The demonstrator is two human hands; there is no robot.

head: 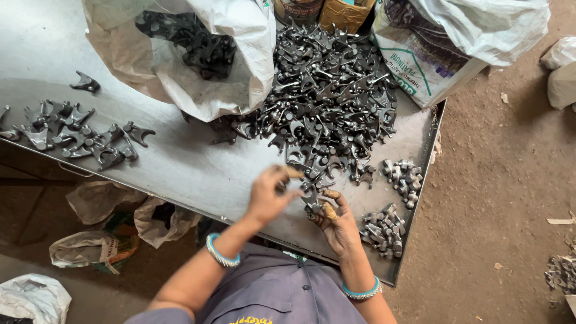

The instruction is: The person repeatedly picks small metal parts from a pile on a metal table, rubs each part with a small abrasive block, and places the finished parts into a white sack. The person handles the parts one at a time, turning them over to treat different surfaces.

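My right hand (339, 225) grips a dark forked metal part (312, 201) between thumb and fingers, just above the near edge of the metal table (198, 174). Its thumb is wrapped in tan tape. My left hand (269, 193) is blurred by motion right beside that part, its fingers curled and a taped fingertip pointing at the big heap of similar dark metal parts (327, 96). Whether the left hand holds anything is not visible. Both wrists wear turquoise bangles.
An open white sack (240, 66) with more parts lies at the table's back. Sorted parts lie at the left (78, 135); two small groups (402, 177) (384, 231) sit by the right edge. Another printed sack (432, 48) stands back right. Bags (96, 246) lie on the floor.
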